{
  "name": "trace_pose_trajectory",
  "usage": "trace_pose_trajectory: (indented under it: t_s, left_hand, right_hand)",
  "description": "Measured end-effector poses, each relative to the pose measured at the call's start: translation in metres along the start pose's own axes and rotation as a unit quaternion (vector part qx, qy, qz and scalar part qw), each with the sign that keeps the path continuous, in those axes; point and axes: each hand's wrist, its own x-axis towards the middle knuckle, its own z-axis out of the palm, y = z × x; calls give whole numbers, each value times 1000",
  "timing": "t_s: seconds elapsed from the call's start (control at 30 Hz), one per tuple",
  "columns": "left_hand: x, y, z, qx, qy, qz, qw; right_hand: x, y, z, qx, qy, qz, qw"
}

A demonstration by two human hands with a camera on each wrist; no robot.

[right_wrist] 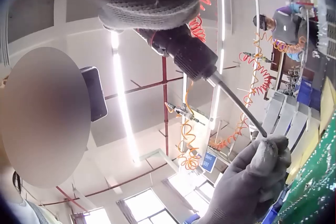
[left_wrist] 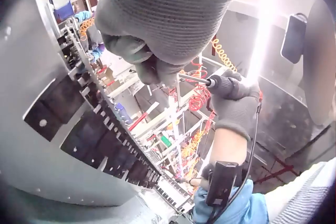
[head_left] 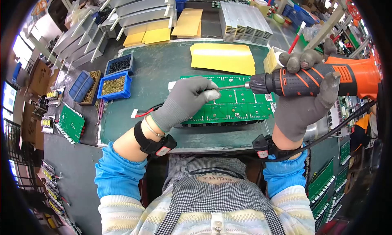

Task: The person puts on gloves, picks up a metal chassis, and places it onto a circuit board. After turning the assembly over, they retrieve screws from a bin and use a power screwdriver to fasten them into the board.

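Observation:
An orange and black power screwdriver [head_left: 318, 77] lies level in the gloved right hand [head_left: 304, 104], whose fingers curl round its body. Its thin bit [head_left: 234, 87] points left to the gloved left hand [head_left: 188, 98], where thumb and forefinger pinch together at the bit's tip. In the right wrist view the bit [right_wrist: 239, 103] meets the fingertips of the left hand [right_wrist: 252, 182]; whether a screw is between them cannot be told. Beneath both hands lies a green circuit board [head_left: 241, 108], with dark parts along its near edge. Red and black wires [head_left: 145, 112] stick out at its left.
Blue bins of small brass [head_left: 113, 87] and dark parts [head_left: 119, 65] stand at the mat's left. Yellow sheets [head_left: 222, 58] lie behind the board, metal profiles [head_left: 245, 22] farther back. Another green board [head_left: 71, 123] is at left. A black cable [head_left: 339, 131] hangs from the screwdriver.

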Motion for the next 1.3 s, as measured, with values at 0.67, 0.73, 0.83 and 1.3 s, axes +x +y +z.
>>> trace_pose_trajectory:
  t_s: [0.67, 0.73, 0.83, 1.3]
  left_hand:
    - [6, -8, 9, 57, 49, 51, 996]
    - [5, -6, 8, 64, 45, 34, 996]
    - [2, -10, 6, 64, 43, 32, 996]
    - [0, -21, -46, 179, -85, -170, 965]
  right_hand:
    - [0, 22, -17, 32, 95, 58, 993]
    - [0, 23, -15, 19, 97, 56, 994]
    - [3, 28, -20, 11, 94, 55, 994]
    - [9, 46, -20, -231, 11, 60, 971]
